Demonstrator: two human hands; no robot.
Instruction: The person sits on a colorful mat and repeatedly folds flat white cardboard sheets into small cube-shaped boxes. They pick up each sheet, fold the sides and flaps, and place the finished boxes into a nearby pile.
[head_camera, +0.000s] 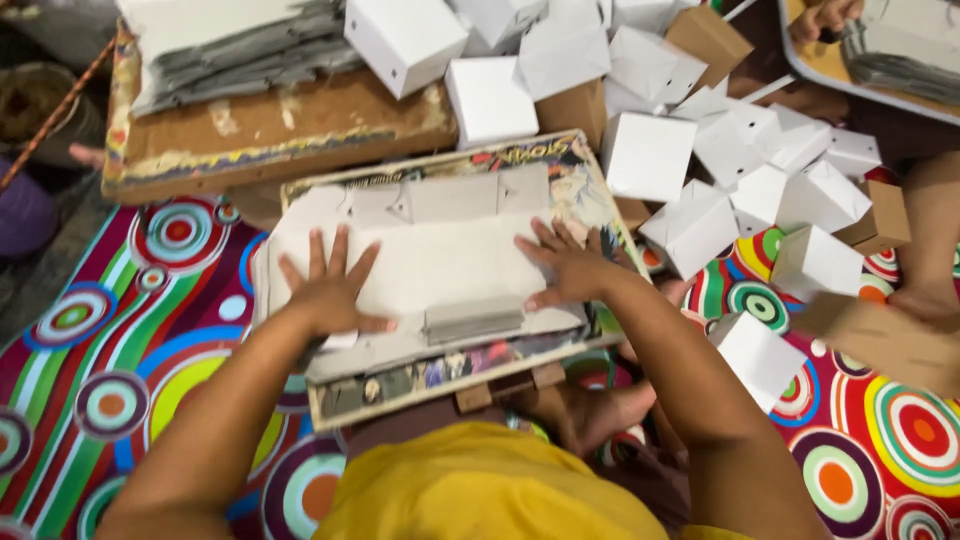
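- Patterned mat (130, 350): striped and ringed in red, green, blue and white; spread over the floor under everything listed.
- Stack of grey flat sheets (240, 40): laid on a worn brown board (270, 135) at upper left.
- Left hand (330, 290): fingers spread apart, pressed palm down on the left part of the flat white cardboard blank (440, 260); nothing is clasped.
- Flat white cardboard blank: unfolded, with cut tabs along its far edge, laid across a printed board (440, 375) that rests over the person's lap.
- Small grey stack (473, 320): seen at the near edge of the blank, between the two hands.
- Right hand (575, 270): fingers spread apart, pressed flat on the right part of the blank; nothing is clasped.
- Folded white boxes (700, 150): heaped beyond and to the right of the printed board, some brown-sided.
- Single white box (757, 355): set on the mat near the right forearm.
- Another person's hand (825, 18): seen at the top right edge, beside a tray of grey sheets (900, 60).
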